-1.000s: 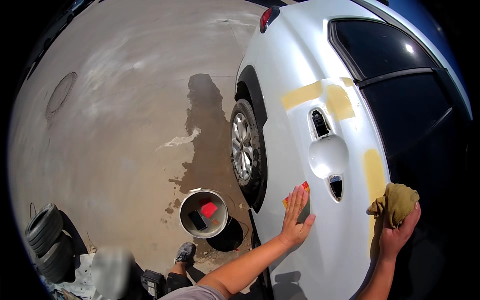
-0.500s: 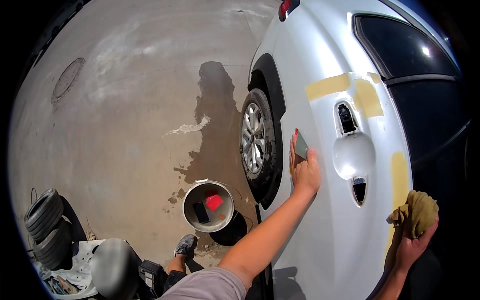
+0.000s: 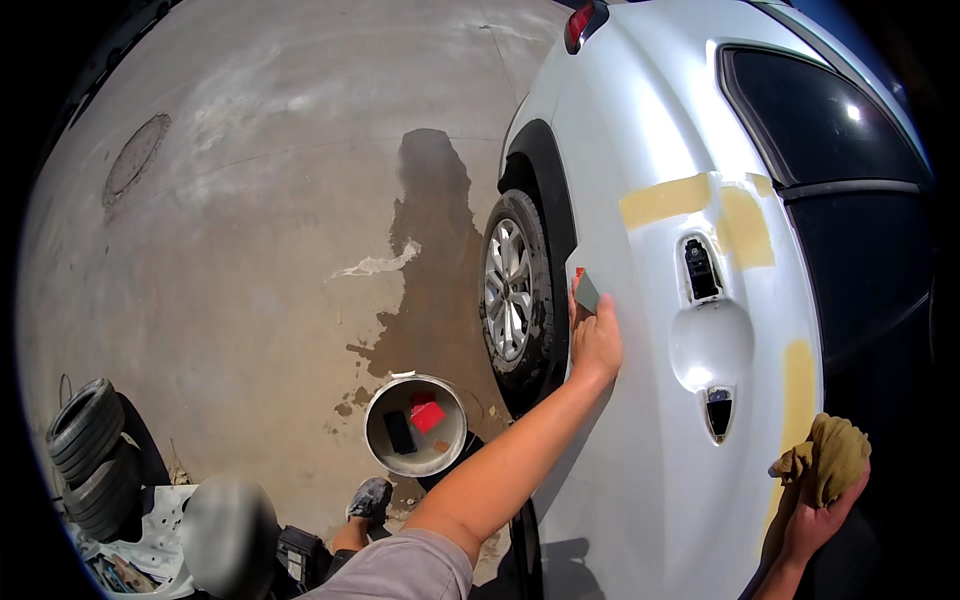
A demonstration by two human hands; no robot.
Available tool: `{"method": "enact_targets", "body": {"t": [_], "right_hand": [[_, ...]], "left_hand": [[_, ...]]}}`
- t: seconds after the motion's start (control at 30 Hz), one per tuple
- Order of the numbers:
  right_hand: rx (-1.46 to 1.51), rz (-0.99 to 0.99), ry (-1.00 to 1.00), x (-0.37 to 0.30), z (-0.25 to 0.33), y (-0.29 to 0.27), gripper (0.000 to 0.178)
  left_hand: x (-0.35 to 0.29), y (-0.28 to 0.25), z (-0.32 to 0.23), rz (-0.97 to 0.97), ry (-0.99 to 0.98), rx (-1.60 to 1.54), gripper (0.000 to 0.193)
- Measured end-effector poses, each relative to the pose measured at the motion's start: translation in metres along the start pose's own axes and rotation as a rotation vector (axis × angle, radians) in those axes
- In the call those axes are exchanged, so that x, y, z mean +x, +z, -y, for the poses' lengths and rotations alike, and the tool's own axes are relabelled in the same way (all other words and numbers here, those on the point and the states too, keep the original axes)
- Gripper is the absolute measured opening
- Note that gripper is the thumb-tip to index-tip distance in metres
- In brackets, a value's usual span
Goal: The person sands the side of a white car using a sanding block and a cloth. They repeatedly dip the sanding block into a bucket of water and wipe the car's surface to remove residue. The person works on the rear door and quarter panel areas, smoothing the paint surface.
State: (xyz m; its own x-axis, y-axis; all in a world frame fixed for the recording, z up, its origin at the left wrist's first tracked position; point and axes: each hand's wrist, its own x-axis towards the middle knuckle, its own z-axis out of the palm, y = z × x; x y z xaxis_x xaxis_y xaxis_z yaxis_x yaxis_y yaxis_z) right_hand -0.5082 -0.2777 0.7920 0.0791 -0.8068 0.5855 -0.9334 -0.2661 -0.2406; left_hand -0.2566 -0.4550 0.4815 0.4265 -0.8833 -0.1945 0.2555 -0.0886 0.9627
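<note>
Far left: black rubber tyres [image 3: 85, 430], stacked. Then round grey bucket [image 3: 420, 464] on concrete, black rectangular block [image 3: 399, 432] and red flat piece [image 3: 428, 412] inside. Next, silver multi-spoke wheel [image 3: 508, 290]. Left hand [image 3: 596, 345] pinches thin grey-green, red-backed sheet [image 3: 588, 293] between thumb and fingers, near wheel, over flank of silver-white car [image 3: 650, 400]; sheet's contact with panel unclear. Rightward, rounded handle recess [image 3: 712, 342], matte yellow patches [image 3: 665, 201] around. Far right, right hand [image 3: 822, 512], well apart from left, clutches crumpled olive-brown cloth [image 3: 838, 460].
</note>
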Motion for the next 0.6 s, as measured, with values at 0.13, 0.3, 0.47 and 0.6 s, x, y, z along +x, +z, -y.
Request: {"method": "enact_targets", "body": {"t": [0.13,0.3,0.47,0.6], "right_hand": [[-0.085,-0.02,0.043,-0.005,0.002,0.002,0.07],[-0.041,0.006,0.002,-0.005,-0.001,-0.003,0.072],[-0.02,-0.001,0.023,-0.004,-0.003,0.0,0.071],[-0.021,0.008,0.016,-0.007,-0.006,-0.005,0.071]], "left_hand": [[0.03,-0.03,-0.01,0.393,-0.299,-0.084,0.069],[-0.016,-0.007,-0.011,0.065,0.084,0.108,0.069],[-0.009,-0.016,-0.027,0.056,0.212,0.098,0.071],[0.002,-0.009,-0.046,0.068,0.285,0.12,0.07]]}}
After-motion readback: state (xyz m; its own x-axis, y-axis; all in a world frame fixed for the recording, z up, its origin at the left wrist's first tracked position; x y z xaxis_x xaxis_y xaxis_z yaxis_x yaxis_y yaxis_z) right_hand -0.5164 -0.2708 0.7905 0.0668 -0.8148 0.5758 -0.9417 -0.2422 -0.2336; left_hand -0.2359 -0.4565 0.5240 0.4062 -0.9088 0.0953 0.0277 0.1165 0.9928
